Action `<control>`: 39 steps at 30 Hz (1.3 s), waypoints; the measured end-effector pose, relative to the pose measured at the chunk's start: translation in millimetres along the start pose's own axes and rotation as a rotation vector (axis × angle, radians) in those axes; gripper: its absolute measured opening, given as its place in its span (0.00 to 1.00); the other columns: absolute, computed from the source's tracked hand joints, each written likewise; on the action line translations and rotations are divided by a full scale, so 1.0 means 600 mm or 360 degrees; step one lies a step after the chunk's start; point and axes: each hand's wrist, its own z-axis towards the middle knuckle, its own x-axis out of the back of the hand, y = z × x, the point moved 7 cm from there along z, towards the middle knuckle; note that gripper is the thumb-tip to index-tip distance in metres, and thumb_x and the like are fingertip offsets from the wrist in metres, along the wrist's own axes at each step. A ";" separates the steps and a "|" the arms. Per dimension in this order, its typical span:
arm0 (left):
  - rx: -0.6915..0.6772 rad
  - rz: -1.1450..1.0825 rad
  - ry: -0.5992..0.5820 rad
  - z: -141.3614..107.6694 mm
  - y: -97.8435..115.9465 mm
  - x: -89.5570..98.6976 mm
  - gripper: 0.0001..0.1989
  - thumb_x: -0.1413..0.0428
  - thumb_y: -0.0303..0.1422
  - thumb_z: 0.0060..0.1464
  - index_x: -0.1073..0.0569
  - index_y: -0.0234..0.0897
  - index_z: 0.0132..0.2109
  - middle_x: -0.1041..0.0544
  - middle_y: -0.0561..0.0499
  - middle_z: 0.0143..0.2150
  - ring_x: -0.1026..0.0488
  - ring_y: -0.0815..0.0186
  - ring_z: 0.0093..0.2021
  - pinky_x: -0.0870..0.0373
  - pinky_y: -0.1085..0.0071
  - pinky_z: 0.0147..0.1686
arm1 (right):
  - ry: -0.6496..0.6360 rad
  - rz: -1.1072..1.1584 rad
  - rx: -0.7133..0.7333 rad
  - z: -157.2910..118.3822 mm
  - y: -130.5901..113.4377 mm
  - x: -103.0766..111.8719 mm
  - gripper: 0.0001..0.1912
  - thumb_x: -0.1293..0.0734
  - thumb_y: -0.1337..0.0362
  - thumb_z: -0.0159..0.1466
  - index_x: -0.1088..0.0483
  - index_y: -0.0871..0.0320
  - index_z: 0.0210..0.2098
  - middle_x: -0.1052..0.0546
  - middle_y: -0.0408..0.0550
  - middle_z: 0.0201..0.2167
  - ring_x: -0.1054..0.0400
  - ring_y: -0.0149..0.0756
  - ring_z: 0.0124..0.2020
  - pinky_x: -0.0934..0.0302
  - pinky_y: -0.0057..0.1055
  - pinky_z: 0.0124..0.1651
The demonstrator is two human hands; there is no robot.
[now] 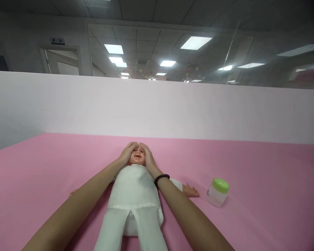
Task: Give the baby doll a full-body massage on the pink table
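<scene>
A baby doll (134,190) in white clothing lies on its back on the pink surface, its head away from me and its arms spread. My left hand (127,152) rests against the left side of the doll's head. Against the right side lies my right hand (148,156), with a dark coiled band (161,177) around that wrist. Both hands cup the head with fingers extended and fingertips close together over the forehead. They cover the sides of the head, while the middle of the face shows between them. My left forearm partly hides one of the doll's arms.
A small translucent jar (217,196) with a green lid (221,185) stands to the right of the doll's outstretched hand. The pink surface (256,174) spreads out around the doll. A white low wall (157,108) borders it at the back, with windows and ceiling lights beyond.
</scene>
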 end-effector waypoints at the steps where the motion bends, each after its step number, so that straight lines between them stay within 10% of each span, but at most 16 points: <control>1: -0.0007 -0.0037 -0.0012 -0.004 -0.005 0.001 0.20 0.42 0.48 0.53 0.25 0.38 0.46 0.21 0.45 0.50 0.24 0.55 0.54 0.28 0.62 0.54 | -0.0011 0.0049 -0.0021 -0.005 0.004 0.001 0.25 0.35 0.45 0.58 0.27 0.53 0.49 0.23 0.51 0.55 0.30 0.45 0.59 0.34 0.39 0.60; 39: 0.0188 -0.0445 -0.0081 -0.042 -0.009 0.006 0.23 0.40 0.37 0.48 0.30 0.41 0.53 0.23 0.50 0.48 0.25 0.60 0.47 0.28 0.66 0.47 | -0.0160 0.0377 -0.0393 -0.053 -0.013 0.002 0.29 0.27 0.56 0.51 0.27 0.48 0.53 0.25 0.43 0.54 0.32 0.45 0.58 0.36 0.38 0.59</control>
